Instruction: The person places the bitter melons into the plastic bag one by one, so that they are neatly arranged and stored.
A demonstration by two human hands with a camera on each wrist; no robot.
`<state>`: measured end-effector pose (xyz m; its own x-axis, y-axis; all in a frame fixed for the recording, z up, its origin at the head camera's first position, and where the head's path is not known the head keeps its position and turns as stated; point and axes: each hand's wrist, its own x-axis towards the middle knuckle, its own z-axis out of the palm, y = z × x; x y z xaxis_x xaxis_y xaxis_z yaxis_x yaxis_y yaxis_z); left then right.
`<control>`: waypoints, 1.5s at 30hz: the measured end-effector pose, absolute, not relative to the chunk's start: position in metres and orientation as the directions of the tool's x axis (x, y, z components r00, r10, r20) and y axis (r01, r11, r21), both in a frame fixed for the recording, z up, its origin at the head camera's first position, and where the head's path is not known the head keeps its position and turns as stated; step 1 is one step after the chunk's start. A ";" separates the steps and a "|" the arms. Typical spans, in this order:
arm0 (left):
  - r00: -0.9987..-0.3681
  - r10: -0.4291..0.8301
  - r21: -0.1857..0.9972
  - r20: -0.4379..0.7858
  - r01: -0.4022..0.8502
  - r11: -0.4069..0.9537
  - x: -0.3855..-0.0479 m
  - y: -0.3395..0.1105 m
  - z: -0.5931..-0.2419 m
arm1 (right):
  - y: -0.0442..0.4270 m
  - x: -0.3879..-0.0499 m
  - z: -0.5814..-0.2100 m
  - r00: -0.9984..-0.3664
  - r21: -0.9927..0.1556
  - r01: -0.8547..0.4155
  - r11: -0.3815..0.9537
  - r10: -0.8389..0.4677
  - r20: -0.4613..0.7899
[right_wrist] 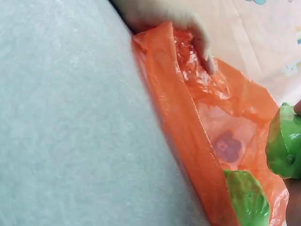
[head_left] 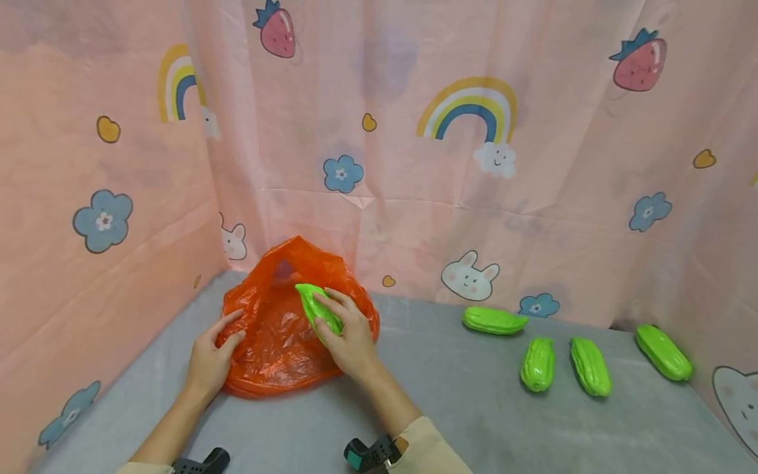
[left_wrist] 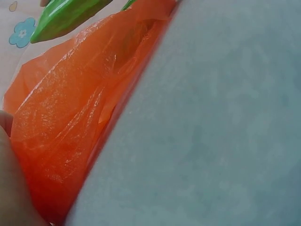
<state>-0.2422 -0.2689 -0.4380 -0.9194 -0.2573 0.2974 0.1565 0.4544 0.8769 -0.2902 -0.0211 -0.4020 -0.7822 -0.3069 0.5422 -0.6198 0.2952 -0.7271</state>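
An orange plastic bag (head_left: 275, 368) stands on the grey table with its mouth spread open. My left hand (head_left: 210, 362) grips the bag's left rim, fingers over the edge and thumb in front. My right hand (head_left: 355, 339) holds a bright green, ribbed gourd (head_left: 309, 297) between thumb and fingers at the bag's mouth. That gourd (left_wrist: 70, 16) shows its tapered end in the left wrist view. Lower in the right wrist view, a second green gourd (right_wrist: 248, 200) lies inside the bag, partly hidden by its front edge.
On the table's right side lie several more green gourds: one near the back (head_left: 494, 320), two in front of it (head_left: 537, 365) (head_left: 591, 367), and one at the far right (head_left: 663, 353). A pink printed curtain (head_left: 403, 230) walls the back and sides of the grey table (head_left: 474, 421).
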 end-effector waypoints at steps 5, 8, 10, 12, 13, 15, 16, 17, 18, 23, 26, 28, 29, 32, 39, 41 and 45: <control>-0.917 -0.261 0.876 0.301 0.157 0.456 -0.242 -0.268 -0.438 | -0.023 -0.289 -0.407 -0.789 -0.728 -0.611 0.310 -0.307 0.532; -0.914 -0.265 0.868 0.306 0.153 0.472 -0.242 -0.268 -0.438 | -0.024 -0.289 -0.410 -0.791 -0.720 -0.610 0.332 -0.298 0.534; -0.913 -0.267 0.865 0.308 0.151 0.479 -0.242 -0.268 -0.438 | -0.024 -0.289 -0.411 -0.791 -0.713 -0.612 0.341 -0.292 0.538; -0.912 -0.270 0.862 0.310 0.150 0.484 -0.242 -0.268 -0.439 | -0.025 -0.289 -0.413 -0.794 -0.715 -0.607 0.346 -0.290 0.534; -0.911 -0.271 0.862 0.310 0.149 0.485 -0.242 -0.268 -0.439 | -0.025 -0.289 -0.413 -0.796 -0.717 -0.605 0.346 -0.287 0.534; -0.912 -0.270 0.864 0.310 0.151 0.481 -0.242 -0.268 -0.439 | -0.026 -0.289 -0.415 -0.792 -0.715 -0.611 0.341 -0.277 0.544; -0.912 -0.269 0.865 0.309 0.152 0.477 -0.241 -0.268 -0.439 | -0.026 -0.290 -0.415 -0.795 -0.717 -0.607 0.342 -0.271 0.543; -0.913 -0.268 0.867 0.308 0.153 0.474 -0.241 -0.268 -0.439 | -0.026 -0.289 -0.416 -0.798 -0.722 -0.602 0.341 -0.266 0.540; -0.914 -0.267 0.869 0.306 0.154 0.471 -0.241 -0.268 -0.439 | -0.027 -0.289 -0.416 -0.799 -0.722 -0.602 0.342 -0.262 0.542; -0.921 -0.260 0.881 0.290 0.151 0.448 -0.241 -0.269 -0.438 | -0.028 -0.290 -0.419 -0.784 -0.689 -0.621 0.374 -0.270 0.560; -0.925 -0.256 0.883 0.280 0.144 0.447 -0.241 -0.270 -0.438 | -0.029 -0.290 -0.421 -0.775 -0.671 -0.630 0.392 -0.263 0.575; -0.927 -0.253 0.881 0.277 0.140 0.451 -0.242 -0.270 -0.438 | -0.029 -0.290 -0.421 -0.781 -0.675 -0.621 0.399 -0.243 0.575; -0.927 -0.251 0.880 0.277 0.140 0.454 -0.242 -0.270 -0.439 | -0.029 -0.289 -0.421 -0.781 -0.673 -0.620 0.404 -0.233 0.580; -0.929 -0.250 0.879 0.274 0.136 0.456 -0.243 -0.270 -0.439 | -0.030 -0.290 -0.422 -0.777 -0.659 -0.619 0.427 -0.214 0.592; -0.931 -0.248 0.884 0.269 0.136 0.448 -0.242 -0.268 -0.438 | -0.030 -0.291 -0.425 -0.794 -0.646 -0.588 0.486 -0.197 0.575; -0.930 -0.247 0.882 0.273 0.139 0.451 -0.242 -0.268 -0.438 | -0.030 -0.292 -0.426 -0.803 -0.653 -0.578 0.489 -0.199 0.562; -0.927 -0.251 0.880 0.280 0.144 0.453 -0.243 -0.268 -0.438 | -0.030 -0.292 -0.427 -0.817 -0.664 -0.563 0.491 -0.212 0.536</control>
